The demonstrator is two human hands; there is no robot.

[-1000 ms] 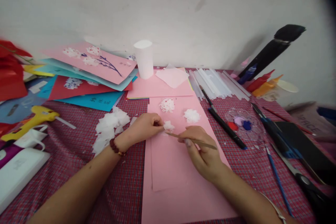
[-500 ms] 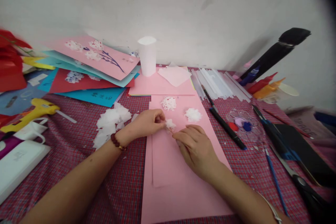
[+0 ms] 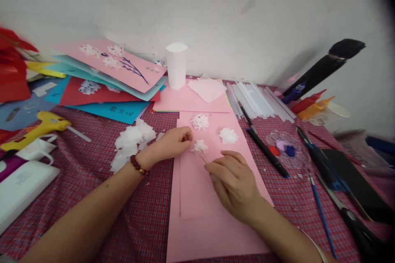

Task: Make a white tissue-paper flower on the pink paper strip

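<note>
A long pink paper sheet (image 3: 197, 197) lies in front of me on the red checked cloth. My left hand (image 3: 173, 141) rests at its left edge, fingers curled beside a small white tissue flower (image 3: 200, 146). My right hand (image 3: 233, 181) is closed on a thin wooden stick (image 3: 203, 158) whose tip touches that flower from below. Two more tissue flowers sit further back on the sheet, one speckled red (image 3: 200, 121) and one plain white (image 3: 228, 135).
A heap of white tissue pieces (image 3: 131, 141) lies left of my hand. A yellow glue gun (image 3: 37, 127) and coloured cards (image 3: 108, 90) are at left. A white cup (image 3: 176, 65), glue sticks (image 3: 256, 100), a black pen (image 3: 267, 152), paint palette (image 3: 285, 148), brushes and scissors (image 3: 354, 213) lie right.
My right hand turned palm down, so most of the stick is hidden under it. The stick's tip stays at the small flower. My left hand barely moved.
</note>
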